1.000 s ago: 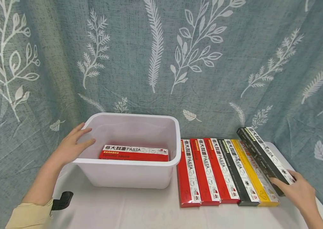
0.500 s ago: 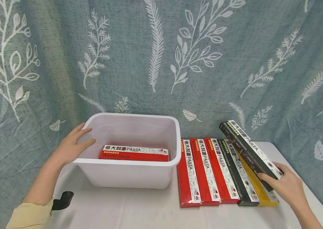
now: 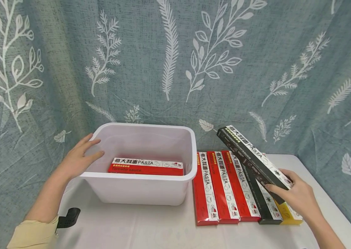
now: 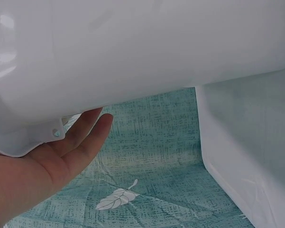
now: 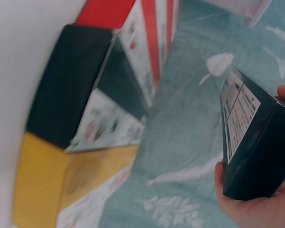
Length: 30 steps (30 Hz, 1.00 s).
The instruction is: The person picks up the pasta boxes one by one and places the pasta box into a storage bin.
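My right hand (image 3: 298,193) grips the near end of a black pasta box (image 3: 253,159), thumb on one side and fingers on the other. The box is tilted, far end raised, above the row of boxes. In the right wrist view the black box (image 5: 258,142) shows its dark end and a printed label. At the left rim of the white plastic bin (image 3: 138,190), my left hand (image 3: 77,160) rests with fingers spread and fairly straight. In the left wrist view, fingers (image 4: 87,142) lie outside the bin wall. Inside the bin lies a red pasta box (image 3: 147,167).
Right of the bin, red boxes (image 3: 204,193), another black box (image 3: 268,204) and a yellow box (image 3: 288,214) lie side by side on the white table (image 3: 163,228). The held box partly covers the row. A patterned curtain (image 3: 150,69) hangs behind.
My right hand has carried the black pasta box left and its far end has risen, from above the yellow box to over the black and red ones. My left hand has stayed put.
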Available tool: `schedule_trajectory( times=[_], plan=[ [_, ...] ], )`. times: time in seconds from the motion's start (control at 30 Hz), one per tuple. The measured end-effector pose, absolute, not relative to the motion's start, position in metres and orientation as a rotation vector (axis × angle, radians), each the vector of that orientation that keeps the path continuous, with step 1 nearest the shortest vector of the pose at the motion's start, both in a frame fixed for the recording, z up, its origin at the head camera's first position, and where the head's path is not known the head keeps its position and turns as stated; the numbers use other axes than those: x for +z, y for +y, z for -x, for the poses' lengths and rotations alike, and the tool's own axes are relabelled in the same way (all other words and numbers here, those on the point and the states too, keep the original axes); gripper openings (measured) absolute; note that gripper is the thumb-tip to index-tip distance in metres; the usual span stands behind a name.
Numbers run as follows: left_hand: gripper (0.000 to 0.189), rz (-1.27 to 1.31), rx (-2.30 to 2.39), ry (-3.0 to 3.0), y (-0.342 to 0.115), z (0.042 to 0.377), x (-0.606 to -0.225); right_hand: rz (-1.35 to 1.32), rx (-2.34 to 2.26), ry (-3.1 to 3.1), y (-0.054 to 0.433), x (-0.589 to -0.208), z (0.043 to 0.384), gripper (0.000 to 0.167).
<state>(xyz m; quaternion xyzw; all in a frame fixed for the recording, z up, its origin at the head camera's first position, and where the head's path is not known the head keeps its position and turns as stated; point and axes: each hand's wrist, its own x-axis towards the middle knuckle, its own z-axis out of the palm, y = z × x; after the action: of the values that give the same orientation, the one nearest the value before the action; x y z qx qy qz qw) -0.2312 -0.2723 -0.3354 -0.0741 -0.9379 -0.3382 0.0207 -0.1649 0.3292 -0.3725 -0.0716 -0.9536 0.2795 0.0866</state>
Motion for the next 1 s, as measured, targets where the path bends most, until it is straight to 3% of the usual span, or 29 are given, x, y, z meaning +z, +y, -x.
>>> schedule_trajectory(
  times=[0.63,1.0],
  plan=[
    [0.07,0.233,-1.053,-2.917,-0.275,0.233,-0.336,-0.059,1.085,-2.836,0.262,-0.341,0.17,0.072],
    [0.07,0.233,-1.051,-2.911,-0.274,0.232,-0.335,-0.225,1.088,-2.827,0.229,-0.333,0.178,0.075]
  ],
)
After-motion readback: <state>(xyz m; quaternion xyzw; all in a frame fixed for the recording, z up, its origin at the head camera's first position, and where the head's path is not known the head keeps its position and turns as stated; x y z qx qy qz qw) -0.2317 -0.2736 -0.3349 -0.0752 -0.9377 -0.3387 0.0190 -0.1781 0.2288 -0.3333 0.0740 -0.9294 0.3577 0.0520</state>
